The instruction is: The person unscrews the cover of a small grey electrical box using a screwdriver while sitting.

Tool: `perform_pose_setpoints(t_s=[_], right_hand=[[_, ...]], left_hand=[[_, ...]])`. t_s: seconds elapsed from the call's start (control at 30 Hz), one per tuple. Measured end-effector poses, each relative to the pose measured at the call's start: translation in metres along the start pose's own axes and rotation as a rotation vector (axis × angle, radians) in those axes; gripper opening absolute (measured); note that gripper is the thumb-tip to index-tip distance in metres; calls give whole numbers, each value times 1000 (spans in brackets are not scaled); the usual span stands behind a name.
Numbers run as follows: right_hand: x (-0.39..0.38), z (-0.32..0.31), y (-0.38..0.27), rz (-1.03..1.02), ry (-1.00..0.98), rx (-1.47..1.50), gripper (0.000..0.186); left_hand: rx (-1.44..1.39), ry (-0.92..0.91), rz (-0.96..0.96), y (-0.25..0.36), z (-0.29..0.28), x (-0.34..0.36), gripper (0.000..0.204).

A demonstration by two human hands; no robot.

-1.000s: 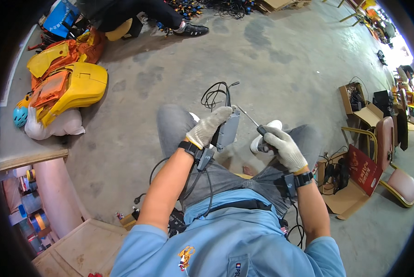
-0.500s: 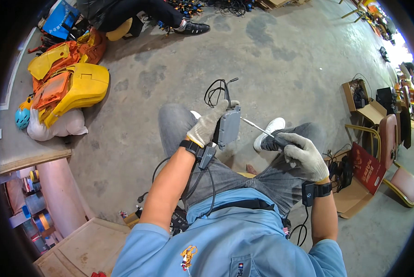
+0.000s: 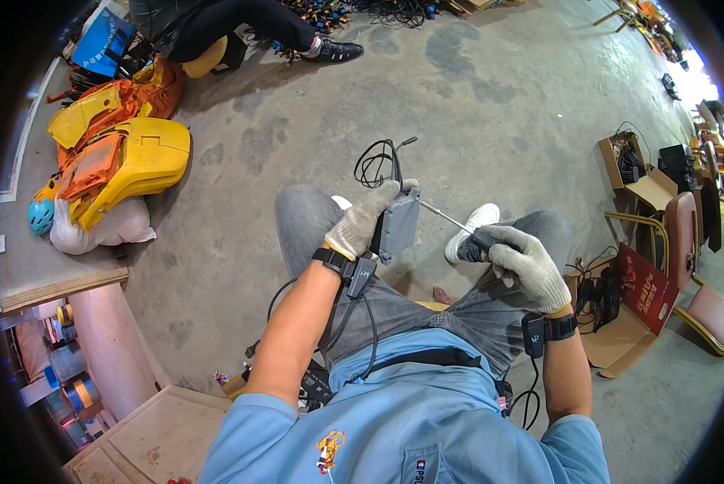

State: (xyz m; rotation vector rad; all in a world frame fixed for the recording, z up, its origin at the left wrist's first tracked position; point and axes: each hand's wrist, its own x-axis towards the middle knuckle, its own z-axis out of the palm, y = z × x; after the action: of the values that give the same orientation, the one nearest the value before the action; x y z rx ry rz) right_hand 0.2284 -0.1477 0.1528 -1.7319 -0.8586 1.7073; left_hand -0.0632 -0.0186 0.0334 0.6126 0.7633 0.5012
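In a light knit glove, my left hand [image 3: 365,216] grips a flat grey metal box [image 3: 399,226] above my lap. A black cable [image 3: 374,167] comes off the box in loose loops past the fingertips. My right hand [image 3: 528,264], gloved too, is closed around the dark handle of a screwdriver [image 3: 447,217]. Its long metal shaft points left, and the tip is at the box's upper right edge. Whether the tip sits in a screw is too small to tell.
Yellow and orange plastic shells [image 3: 140,161] lie at the left beside a blue helmet [image 3: 41,216]. Another person's shoe [image 3: 334,52] rests at the top. On the right are an opened cardboard box [image 3: 616,343] with black cables and a chair [image 3: 680,234]. A wooden board [image 3: 156,431] is lower left.
My right hand has moved slightly left, bringing the screwdriver's tip up to the box's edge. The grey box is tilted a little differently in my left hand.
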Motion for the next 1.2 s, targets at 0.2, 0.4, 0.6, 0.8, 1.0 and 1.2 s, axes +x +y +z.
perform_pose_setpoints(t_s=[0.2,0.4,0.6,0.8,1.0,1.2], right_hand=[[1,-4,-1,31,-34,10,53],[5,-5,7,85,-96,274,49],[0,-2,8,182,-200,584,35],[-2,0,-5,32,-72,300,43],[-9,-18,-13,-34,66,220,45],[-16,-16,-10,-17,30,134,46]], left_hand=[[38,-3,-6,3,2,-5,57],[48,-27,-22,3,-1,-6,57],[74,-27,5,3,-1,-6,59],[65,-28,13,-3,-8,3,62],[-284,-96,33,-5,-13,10,78],[-285,-141,39,-3,-10,11,78]])
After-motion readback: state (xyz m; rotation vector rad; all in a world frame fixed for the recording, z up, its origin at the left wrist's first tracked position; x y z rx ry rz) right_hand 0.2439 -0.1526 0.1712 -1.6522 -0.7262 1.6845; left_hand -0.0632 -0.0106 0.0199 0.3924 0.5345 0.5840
